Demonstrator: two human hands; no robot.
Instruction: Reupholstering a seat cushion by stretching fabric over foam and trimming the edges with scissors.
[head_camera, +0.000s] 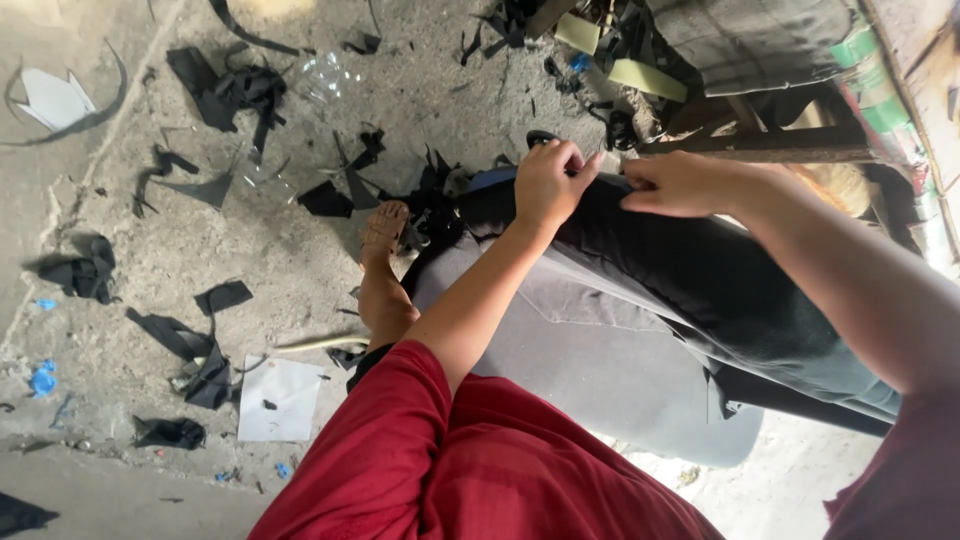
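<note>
Covering most of the view is a rough, dusty concrete floor (300, 250), strewn with black offcuts (222, 296), a sheet of white paper (278, 398), another white cut shape (52, 98) at the far left, and small blue bits (43, 380). Along the upper right stands a wooden frame (770, 145) with pale green strips (645, 78) and more dark scraps heaped beside it.

A long padded cushion (610, 370) in grey cloth lies across the person's lap, reaching from the middle of the view down to the lower right. Over its upper side lies a black fabric cover (700, 270), smooth and dark, its end bunched at the top near a blue patch. A bare foot (385, 235) rests on the floor just left of the cushion, and a red garment (470, 460) fills the bottom of the view.

Both arms stretch forward to the near end of the cover. The left hand (550, 185) is curled, its fingers closed on the bunched black edge, knuckles up. The right hand (680, 185) lies just beside it, flatter, with thumb and fingers pinched together on the same black fabric. The two hands are close but do not touch.
</note>
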